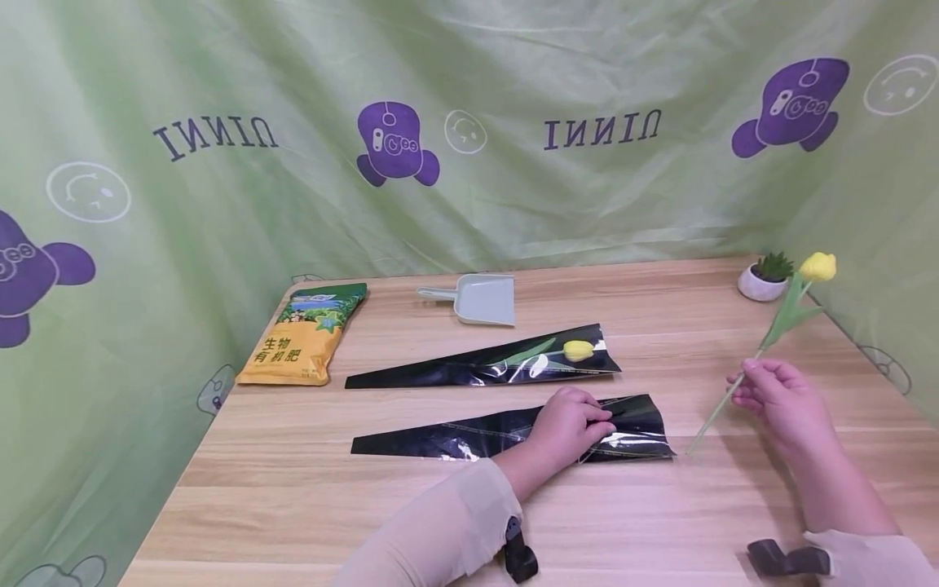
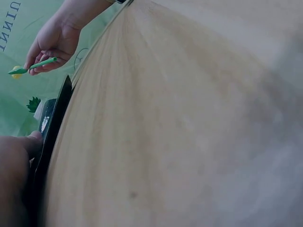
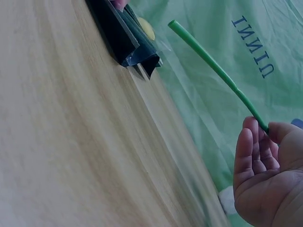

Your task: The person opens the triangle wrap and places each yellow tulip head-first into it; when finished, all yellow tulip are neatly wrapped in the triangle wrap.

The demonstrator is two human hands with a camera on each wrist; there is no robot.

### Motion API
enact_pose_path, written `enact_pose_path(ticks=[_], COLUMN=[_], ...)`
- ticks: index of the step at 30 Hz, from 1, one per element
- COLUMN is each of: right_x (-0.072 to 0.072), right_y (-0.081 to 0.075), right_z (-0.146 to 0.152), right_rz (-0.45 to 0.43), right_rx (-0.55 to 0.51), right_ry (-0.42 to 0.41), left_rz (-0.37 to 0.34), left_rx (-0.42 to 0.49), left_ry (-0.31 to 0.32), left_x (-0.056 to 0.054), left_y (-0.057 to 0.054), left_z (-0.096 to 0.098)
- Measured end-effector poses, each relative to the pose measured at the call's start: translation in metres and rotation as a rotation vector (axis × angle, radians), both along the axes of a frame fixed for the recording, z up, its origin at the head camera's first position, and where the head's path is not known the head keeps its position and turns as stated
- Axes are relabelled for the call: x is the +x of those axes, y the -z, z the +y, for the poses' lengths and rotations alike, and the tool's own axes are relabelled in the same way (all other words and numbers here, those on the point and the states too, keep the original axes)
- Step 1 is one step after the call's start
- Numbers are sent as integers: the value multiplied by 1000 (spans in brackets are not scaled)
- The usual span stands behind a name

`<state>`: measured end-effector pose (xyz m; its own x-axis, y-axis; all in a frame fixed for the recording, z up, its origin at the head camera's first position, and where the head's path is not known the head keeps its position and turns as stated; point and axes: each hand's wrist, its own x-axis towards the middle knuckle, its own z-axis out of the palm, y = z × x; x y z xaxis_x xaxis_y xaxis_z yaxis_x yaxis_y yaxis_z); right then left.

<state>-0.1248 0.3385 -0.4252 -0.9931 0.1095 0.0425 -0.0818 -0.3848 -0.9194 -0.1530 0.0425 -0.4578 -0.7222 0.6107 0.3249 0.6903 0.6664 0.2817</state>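
The wooden table before you fills the lower half of the head view. At its centre lies the near black flower sleeve; your left hand, fingers curled, pinches its film toward the wide end, which gapes in the right wrist view. No bloom shows there, though the hand hides part. Just above, the far black flower sleeve contains a sleeved yellow tulip; judged thus, one sleeve is filled and one remains. At left, the bio-organic fertilizer bag conceals its contents. At right, the loose yellow tulip is in your right hand, stem pinched between thumb and fingertips, other fingers loosely bent, its bare end apart from the near sleeve. The pale dustpan lies upper centre; the small white pot, upper right, holds a green succulent.
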Motion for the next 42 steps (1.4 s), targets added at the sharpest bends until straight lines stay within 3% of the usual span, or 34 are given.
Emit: enact_pose_path(ticks=[10, 26, 36, 42], right_x=[-2, -2, -2, -2], right_y=[0, 1, 1, -2], right_z=[-3, -6, -5, -5], right_rz=[23, 23, 5, -7], right_rx=[-94, -59, -104, -148], right_ry=[64, 161, 215, 261], left_rz=[-41, 53, -61, -90], left_rx=[-13, -67, 107, 140], left_ry=[-3, -21, -74, -78], left_x=[-1, -2, -2, -1], left_y=[-3, -3, -2, -2], left_z=[-1, -1, -2, -2])
